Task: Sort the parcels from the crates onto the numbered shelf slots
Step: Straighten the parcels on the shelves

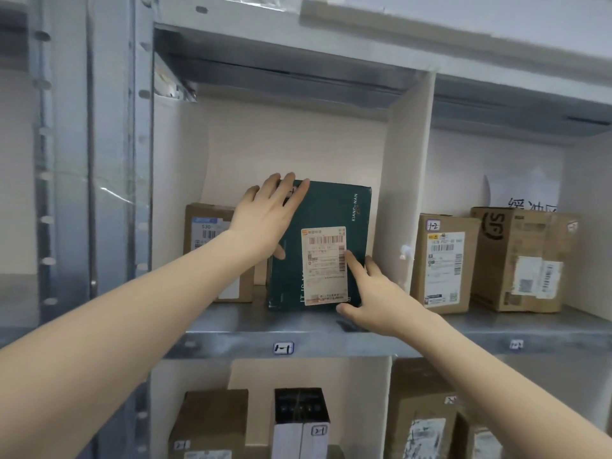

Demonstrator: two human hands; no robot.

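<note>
- Presently the dark green parcel [331,207] stands on end on the metal shelf [231,329], above the slot tag [283,348] marked 1-1
- Its long axis runs vertically; the broad face with the white shipping label [326,263] points out toward the camera
- Left hand [265,220] lies flat over the parcel's upper left corner, fingers straight, thumb on the front face
- Right hand [377,289] is spread at the lower right corner, forefinger on the label, thumb by the bottom edge
- A brown carton [205,226] stands just left of the parcel; a white divider [404,193] stands on its right
</note>
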